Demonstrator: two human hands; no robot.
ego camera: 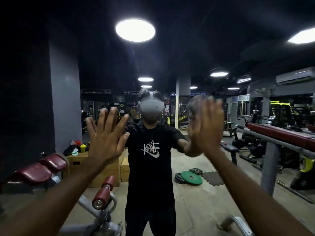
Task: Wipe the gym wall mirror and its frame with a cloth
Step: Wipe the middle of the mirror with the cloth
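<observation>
– One wall mirror (pixel 170 65): where does it stand?
– Directly ahead. It fills most of the view and reflects the gym floor, the ceiling lights and the person's reflection (pixel 150 159) in a black T-shirt. I cannot make out its frame.

– Equipment near it?
– A red-padded bench (pixel 42 167) at lower left. A green weight plate (pixel 191 178) lies flat on the floor in the reflection, touching a stack of dark plates.

– State of the left hand (pixel 105 138)?
– Raised, back towards the camera, fingers (pixel 113 116) straight and spread wide. It grips nothing.

– And the right hand (pixel 209 126)?
– Raised at the same height and well apart from the left. Its fingers are straight and held together, edge-on and blurred. It meets its own reflection at the glass.

– Location of the cloth?
– Cannot tell. A grey blurred patch (pixel 196 106) shows just beside the right fingertips. Whether this is the cloth or the reflected hand is unclear.
</observation>
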